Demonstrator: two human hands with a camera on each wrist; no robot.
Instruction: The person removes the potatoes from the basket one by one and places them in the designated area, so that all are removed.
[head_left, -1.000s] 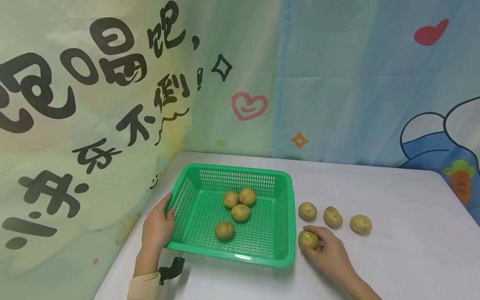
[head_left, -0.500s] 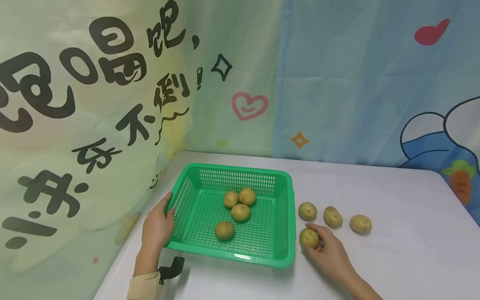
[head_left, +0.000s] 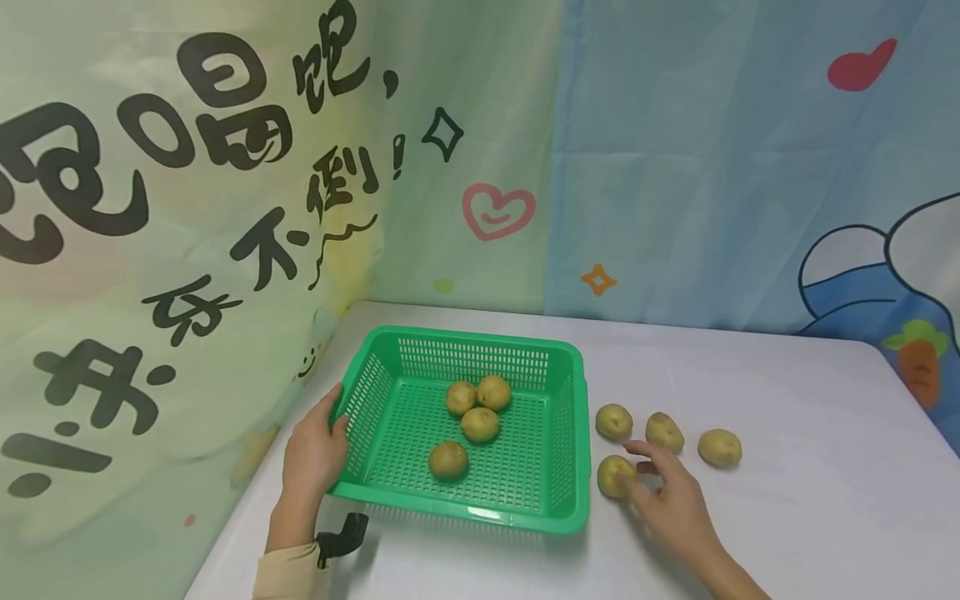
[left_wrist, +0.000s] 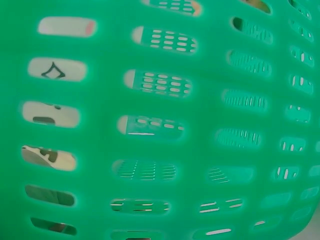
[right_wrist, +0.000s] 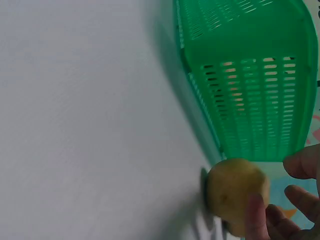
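My left hand (head_left: 315, 450) grips the left rim of a green plastic basket (head_left: 480, 517), whose slotted wall fills the left wrist view. Several potatoes lie on the basket's floor, one potato (head_left: 448, 460) nearer the front than the rest. Just outside the basket's right side, a potato (head_left: 613, 477) rests on the table. My right hand (head_left: 671, 504) is beside that potato with its fingers spread. In the right wrist view the fingers (right_wrist: 302, 205) stand apart, and a fingertip overlaps the potato (right_wrist: 232, 187); whether it touches cannot be told.
Behind the right hand three more potatoes lie in a loose row: a left potato (head_left: 614, 422), a middle potato (head_left: 664, 432) and a right potato (head_left: 720, 448). A white table (head_left: 810, 517) carries everything. Printed cloth (head_left: 675, 167) hangs along the back and left.
The right hand held the front table potato earlier; its fingers have now loosened and drawn slightly right. That potato stays beside the basket. The left hand and basket hold their place.
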